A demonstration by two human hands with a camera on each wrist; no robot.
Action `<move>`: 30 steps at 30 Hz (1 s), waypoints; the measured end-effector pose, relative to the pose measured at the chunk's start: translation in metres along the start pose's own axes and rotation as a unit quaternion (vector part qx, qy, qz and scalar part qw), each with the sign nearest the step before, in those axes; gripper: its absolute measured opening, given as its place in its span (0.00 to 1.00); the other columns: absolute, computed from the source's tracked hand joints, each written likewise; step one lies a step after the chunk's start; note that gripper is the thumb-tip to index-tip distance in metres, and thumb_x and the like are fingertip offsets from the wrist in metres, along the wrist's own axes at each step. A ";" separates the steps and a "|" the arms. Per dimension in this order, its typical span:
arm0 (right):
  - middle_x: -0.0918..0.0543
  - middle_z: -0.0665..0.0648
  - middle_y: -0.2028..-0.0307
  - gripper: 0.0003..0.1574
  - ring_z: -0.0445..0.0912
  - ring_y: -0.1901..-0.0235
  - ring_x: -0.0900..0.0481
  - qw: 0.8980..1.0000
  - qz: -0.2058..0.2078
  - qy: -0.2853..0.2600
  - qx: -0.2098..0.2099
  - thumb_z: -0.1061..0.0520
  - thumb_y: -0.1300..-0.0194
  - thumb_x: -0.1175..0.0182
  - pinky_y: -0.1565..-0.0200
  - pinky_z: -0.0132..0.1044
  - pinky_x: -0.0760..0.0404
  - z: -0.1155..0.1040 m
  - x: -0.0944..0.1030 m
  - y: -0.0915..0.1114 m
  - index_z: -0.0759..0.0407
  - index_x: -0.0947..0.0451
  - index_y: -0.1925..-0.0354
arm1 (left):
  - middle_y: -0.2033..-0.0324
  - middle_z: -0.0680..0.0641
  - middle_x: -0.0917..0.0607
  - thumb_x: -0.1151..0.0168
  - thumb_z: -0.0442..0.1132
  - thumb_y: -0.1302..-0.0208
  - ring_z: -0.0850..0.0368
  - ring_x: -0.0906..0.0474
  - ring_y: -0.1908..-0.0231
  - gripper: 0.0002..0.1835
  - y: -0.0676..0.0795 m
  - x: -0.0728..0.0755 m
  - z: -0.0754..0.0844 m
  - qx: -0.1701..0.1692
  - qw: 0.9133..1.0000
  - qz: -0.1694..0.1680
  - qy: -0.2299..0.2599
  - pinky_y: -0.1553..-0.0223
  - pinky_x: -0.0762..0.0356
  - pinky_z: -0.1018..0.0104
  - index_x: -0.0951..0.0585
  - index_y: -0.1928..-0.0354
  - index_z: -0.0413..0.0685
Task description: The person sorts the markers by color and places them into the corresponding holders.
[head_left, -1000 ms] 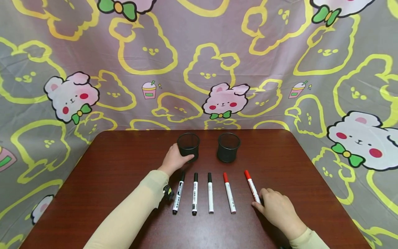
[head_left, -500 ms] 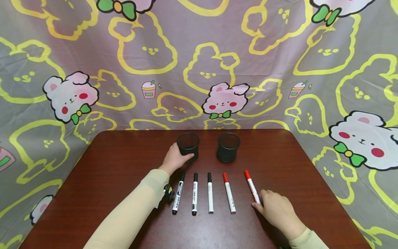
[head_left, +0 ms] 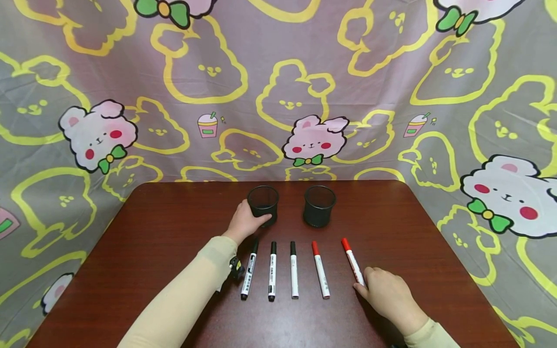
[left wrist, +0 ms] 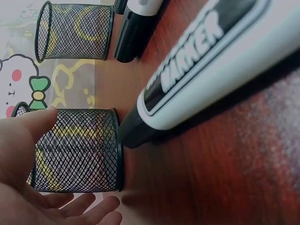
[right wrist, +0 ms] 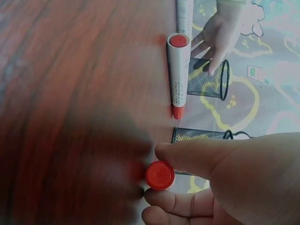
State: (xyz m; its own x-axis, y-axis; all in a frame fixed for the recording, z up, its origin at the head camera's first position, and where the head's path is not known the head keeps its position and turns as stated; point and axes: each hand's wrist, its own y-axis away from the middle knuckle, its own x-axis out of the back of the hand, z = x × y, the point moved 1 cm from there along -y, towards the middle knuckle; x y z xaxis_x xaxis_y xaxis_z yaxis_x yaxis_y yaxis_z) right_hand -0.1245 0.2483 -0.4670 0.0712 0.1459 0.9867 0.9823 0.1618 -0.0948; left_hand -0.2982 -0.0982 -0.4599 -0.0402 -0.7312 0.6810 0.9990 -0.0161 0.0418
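My left hand is at the left black mesh pen cup. In the left wrist view its thumb overlaps the side of the cup, while loosely spread fingers lie along the opposite side. Several markers lie in a row on the table. At the row's right end, my right hand holds the near end of a red-capped white marker. The right wrist view shows the marker's red end pinched between thumb and fingers.
Another black mesh pen cup stands right of the first. A second red-capped marker and black-capped markers, including a white one, lie between the hands. The brown table ends at a patterned curtain.
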 end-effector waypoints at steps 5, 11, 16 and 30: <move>0.32 0.50 0.82 0.23 0.45 0.82 0.34 1.000 -0.003 -0.004 -0.004 0.49 0.41 0.25 0.80 0.43 0.32 0.000 0.000 0.001 0.53 0.31 0.77 | 0.31 0.30 0.31 0.27 0.55 0.37 0.35 0.29 0.32 0.52 -0.001 -0.001 -0.001 -0.002 1.000 0.001 0.005 0.34 0.28 0.41 0.42 0.25 0.31; 0.32 0.50 0.81 0.23 0.44 0.82 0.34 1.000 -0.006 -0.008 -0.005 0.50 0.40 0.26 0.79 0.43 0.32 0.000 0.001 0.001 0.53 0.31 0.77 | 0.31 0.31 0.30 0.27 0.56 0.37 0.35 0.29 0.32 0.52 -0.001 0.000 -0.001 -0.004 1.000 0.001 0.002 0.33 0.28 0.40 0.42 0.25 0.31; 0.32 0.50 0.82 0.22 0.44 0.82 0.35 1.000 -0.006 -0.010 -0.005 0.50 0.40 0.26 0.80 0.43 0.32 0.000 0.002 0.001 0.54 0.31 0.77 | 0.31 0.30 0.30 0.27 0.57 0.37 0.35 0.30 0.31 0.53 -0.001 0.000 -0.002 -0.003 1.000 -0.001 0.002 0.33 0.28 0.40 0.43 0.24 0.31; 0.31 0.51 0.82 0.22 0.45 0.82 0.35 1.000 0.004 -0.018 -0.009 0.52 0.39 0.28 0.79 0.43 0.31 0.001 0.003 0.000 0.55 0.31 0.77 | 0.34 0.30 0.27 0.25 0.54 0.40 0.35 0.27 0.34 0.51 -0.005 -0.001 -0.004 -0.019 1.000 0.007 0.016 0.34 0.28 0.42 0.40 0.27 0.30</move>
State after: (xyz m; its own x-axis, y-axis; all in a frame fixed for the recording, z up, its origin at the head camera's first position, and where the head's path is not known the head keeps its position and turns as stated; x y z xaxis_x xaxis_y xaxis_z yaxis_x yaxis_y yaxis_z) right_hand -0.1248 0.2499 -0.4643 0.0721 0.1829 0.9805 0.9848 0.1429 -0.0991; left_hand -0.3034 -0.0999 -0.4634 -0.0256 -0.7534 0.6570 0.9995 -0.0304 0.0041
